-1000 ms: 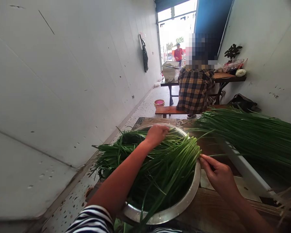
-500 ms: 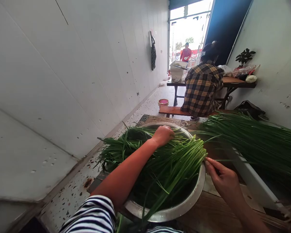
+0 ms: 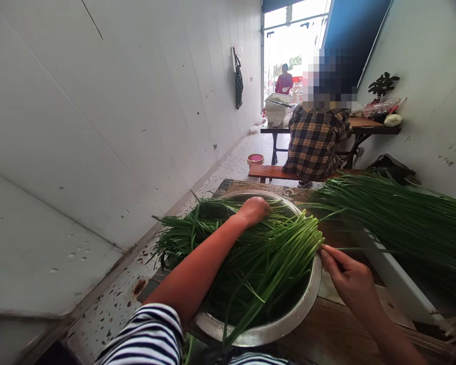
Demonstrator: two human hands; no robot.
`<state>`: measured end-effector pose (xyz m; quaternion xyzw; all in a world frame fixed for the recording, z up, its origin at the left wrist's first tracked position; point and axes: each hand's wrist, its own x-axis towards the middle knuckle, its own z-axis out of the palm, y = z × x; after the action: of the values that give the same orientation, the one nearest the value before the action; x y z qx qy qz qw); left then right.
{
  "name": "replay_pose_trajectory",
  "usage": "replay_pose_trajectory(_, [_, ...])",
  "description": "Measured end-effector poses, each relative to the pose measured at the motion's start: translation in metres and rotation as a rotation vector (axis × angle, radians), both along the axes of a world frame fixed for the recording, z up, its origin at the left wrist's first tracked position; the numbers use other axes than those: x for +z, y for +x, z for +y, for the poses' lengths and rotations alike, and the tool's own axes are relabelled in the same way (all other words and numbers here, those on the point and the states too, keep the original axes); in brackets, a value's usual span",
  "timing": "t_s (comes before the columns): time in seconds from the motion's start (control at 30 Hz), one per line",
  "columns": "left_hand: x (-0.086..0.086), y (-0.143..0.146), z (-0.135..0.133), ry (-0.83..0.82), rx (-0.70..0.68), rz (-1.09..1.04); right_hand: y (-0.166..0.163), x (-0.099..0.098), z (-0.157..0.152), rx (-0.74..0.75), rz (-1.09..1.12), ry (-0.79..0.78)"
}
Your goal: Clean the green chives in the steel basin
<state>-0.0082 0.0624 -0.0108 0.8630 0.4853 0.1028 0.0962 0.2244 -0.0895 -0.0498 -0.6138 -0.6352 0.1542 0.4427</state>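
Note:
A big steel bowl [image 3: 289,319] on a wooden table holds a thick bundle of green chives [image 3: 258,258] lying across it. My left hand [image 3: 255,210] is curled over the far side of the bundle, gripping the stalks. My right hand [image 3: 345,276] sits at the bowl's right rim by the cut ends, fingers pinched on a single chive stalk [image 3: 355,249] that runs off to the right.
A large pile of chives [image 3: 399,218] lies in a white tray [image 3: 395,284] at the right. Beyond, a person in a plaid shirt [image 3: 313,142] sits on a bench [image 3: 273,173] at a table. A pink bowl [image 3: 255,160] stands on the floor. White wall at left.
The view has shifted slightly; both hands stay nearly where they were, the right hand still pinching the stalk by the bowl's rim.

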Motion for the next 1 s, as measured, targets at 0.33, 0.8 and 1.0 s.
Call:
replay_pose_trajectory(0.33, [0.013,0.006,-0.012,0.033,0.059,-0.352,0.0,-0.001,0.001,-0.013,-0.002,0.0])
replay_pose_trajectory(0.8, [0.012,0.042,-0.038,-0.143,0.165,-0.858,-0.001,-0.004,0.0,0.024,0.0,0.015])
replay_pose_trajectory(1.0, [0.009,0.044,-0.039,-0.144,0.155,-0.916,0.0,-0.004,-0.001,0.027,-0.004,0.012])
